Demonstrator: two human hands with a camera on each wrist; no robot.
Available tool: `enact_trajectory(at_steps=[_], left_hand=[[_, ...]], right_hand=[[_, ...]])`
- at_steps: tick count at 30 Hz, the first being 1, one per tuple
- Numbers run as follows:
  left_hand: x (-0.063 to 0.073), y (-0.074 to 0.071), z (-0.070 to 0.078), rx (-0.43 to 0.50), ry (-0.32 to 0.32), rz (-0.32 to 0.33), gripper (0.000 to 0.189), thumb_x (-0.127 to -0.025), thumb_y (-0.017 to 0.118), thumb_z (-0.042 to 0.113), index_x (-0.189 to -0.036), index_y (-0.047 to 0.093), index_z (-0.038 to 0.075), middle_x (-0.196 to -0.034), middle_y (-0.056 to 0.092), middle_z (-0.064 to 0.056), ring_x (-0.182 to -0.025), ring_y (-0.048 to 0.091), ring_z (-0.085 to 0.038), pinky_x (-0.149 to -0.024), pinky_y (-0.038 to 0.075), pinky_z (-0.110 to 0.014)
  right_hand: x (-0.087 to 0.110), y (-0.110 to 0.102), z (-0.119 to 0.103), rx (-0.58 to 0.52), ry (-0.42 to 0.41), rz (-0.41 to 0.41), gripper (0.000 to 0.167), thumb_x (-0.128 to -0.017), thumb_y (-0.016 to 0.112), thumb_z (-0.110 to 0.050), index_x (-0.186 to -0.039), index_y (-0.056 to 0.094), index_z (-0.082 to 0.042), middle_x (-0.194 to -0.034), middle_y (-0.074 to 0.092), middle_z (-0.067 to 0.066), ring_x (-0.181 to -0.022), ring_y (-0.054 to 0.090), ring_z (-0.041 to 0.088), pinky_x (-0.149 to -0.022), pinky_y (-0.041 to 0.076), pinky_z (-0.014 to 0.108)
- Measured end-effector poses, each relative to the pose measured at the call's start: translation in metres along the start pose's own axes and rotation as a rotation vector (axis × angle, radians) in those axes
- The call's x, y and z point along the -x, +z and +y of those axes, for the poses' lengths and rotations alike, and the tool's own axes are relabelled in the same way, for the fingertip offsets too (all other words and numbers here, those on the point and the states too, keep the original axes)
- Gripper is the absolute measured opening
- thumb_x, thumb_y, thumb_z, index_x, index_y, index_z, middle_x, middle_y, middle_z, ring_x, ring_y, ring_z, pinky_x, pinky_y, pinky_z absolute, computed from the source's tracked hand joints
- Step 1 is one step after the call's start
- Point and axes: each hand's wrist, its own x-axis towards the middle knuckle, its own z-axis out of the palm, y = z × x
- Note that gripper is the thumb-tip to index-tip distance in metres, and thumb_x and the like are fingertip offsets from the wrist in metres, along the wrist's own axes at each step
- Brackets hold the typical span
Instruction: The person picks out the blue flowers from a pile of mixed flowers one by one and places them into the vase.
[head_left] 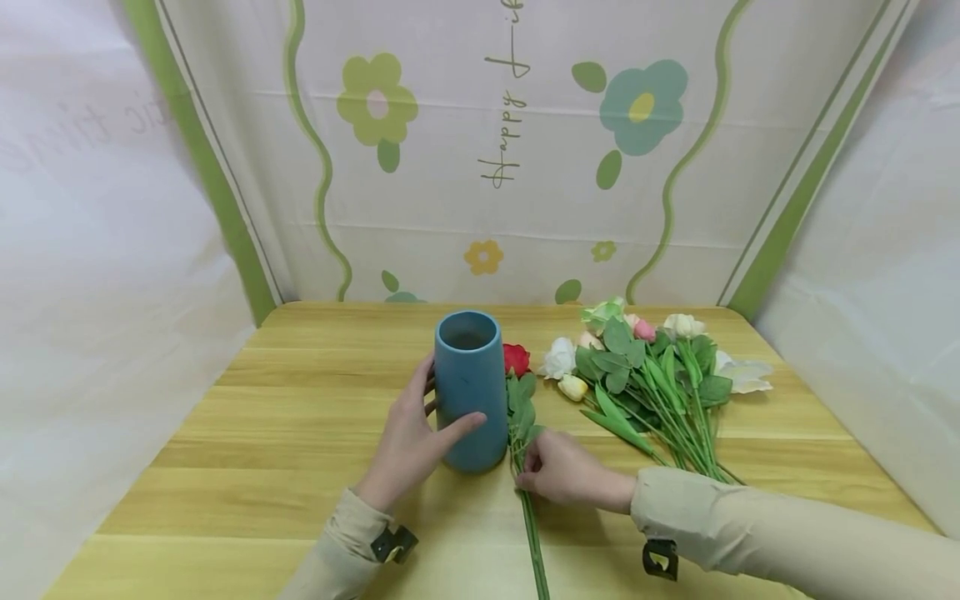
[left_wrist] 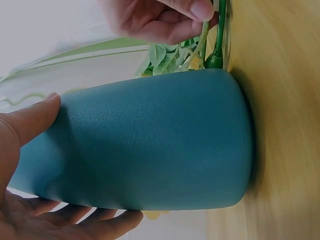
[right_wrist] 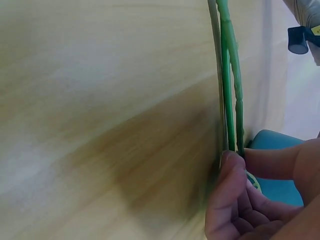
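Observation:
A tall blue vase (head_left: 471, 408) stands upright on the table. My left hand (head_left: 408, 446) holds it from the left, thumb on the near side and fingers round the far side, as the left wrist view also shows on the vase (left_wrist: 150, 140). Just right of the vase lies a red rose (head_left: 516, 359) with green leaves (head_left: 521, 404). My right hand (head_left: 566, 471) pinches green stems (head_left: 534, 542) below those leaves. In the right wrist view, thumb and forefinger close on the stems (right_wrist: 231, 90), whose lower ends run toward the near side.
On the right of the wooden table (head_left: 300, 417) lies a heap of artificial flowers: a white flower (head_left: 558, 359), a yellow tulip bud (head_left: 573, 387), a pink flower (head_left: 644, 330) and several green stems (head_left: 686, 425). A printed cloth (head_left: 435, 200) hangs behind the table.

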Motion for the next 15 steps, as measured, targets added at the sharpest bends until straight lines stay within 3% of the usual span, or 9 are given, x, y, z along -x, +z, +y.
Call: enact_trajectory(at_steps=[10, 15], left_hand=[[0.0008, 0.0002, 0.0002, -0.001, 0.004, -0.004, 0.089, -0.08, 0.084, 0.033, -0.151, 0.032, 0.019, -0.144, 0.045, -0.003, -0.128, 0.047, -0.026, -0.1, 0.045, -0.053], [0.0006, -0.0002, 0.0005, 0.007, -0.002, -0.006, 0.09, -0.08, 0.084, 0.032, -0.152, 0.03, 0.019, -0.144, 0.045, -0.002, -0.128, 0.047, -0.025, -0.1, 0.044, -0.052]], right_hand=[[-0.0043, -0.0018, -0.0006, -0.008, 0.013, 0.003, 0.04, -0.087, 0.074, -0.007, -0.054, 0.053, -0.015, -0.047, 0.04, -0.012, -0.044, 0.037, 0.005, -0.042, 0.03, 0.022], [-0.0022, -0.0081, -0.0036, -0.046, 0.028, 0.015, 0.035, -0.089, 0.07, -0.008, -0.056, 0.06, -0.01, -0.046, 0.047, -0.008, -0.042, 0.039, 0.006, -0.04, 0.031, 0.022]])
